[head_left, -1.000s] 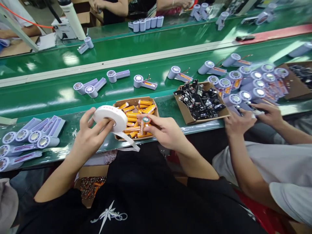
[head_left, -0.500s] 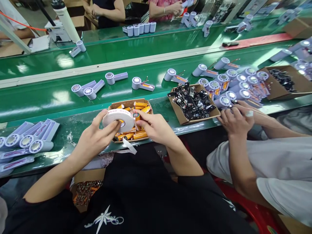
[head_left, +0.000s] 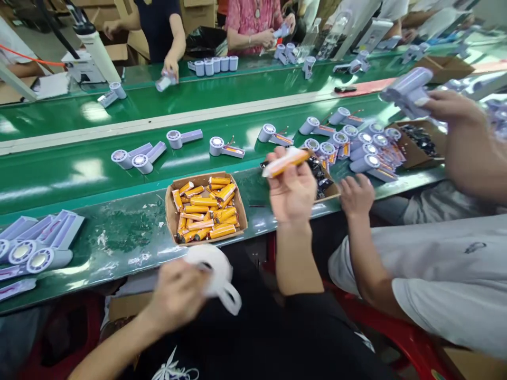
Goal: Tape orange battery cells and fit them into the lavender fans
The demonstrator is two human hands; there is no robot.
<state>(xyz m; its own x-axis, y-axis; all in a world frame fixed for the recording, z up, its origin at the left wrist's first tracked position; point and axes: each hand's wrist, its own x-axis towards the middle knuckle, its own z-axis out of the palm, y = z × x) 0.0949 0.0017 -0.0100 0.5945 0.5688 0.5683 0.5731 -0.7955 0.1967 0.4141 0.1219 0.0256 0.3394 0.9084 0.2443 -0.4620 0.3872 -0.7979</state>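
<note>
Right hand cleared battery box; tape roll outside bench edge.

Not one word, number or brand comes up readable here! Low down on the black shirt, there's a white emblem, spiky points and a curling line, cut by the bottom edge. Across to the neighbour's grey shirt, a small dark mark, too tiny to make out. The tape roll, blurred, any print lost! The raised cell, blurred too! And the boxed cells: any lettering too small to read.
</note>
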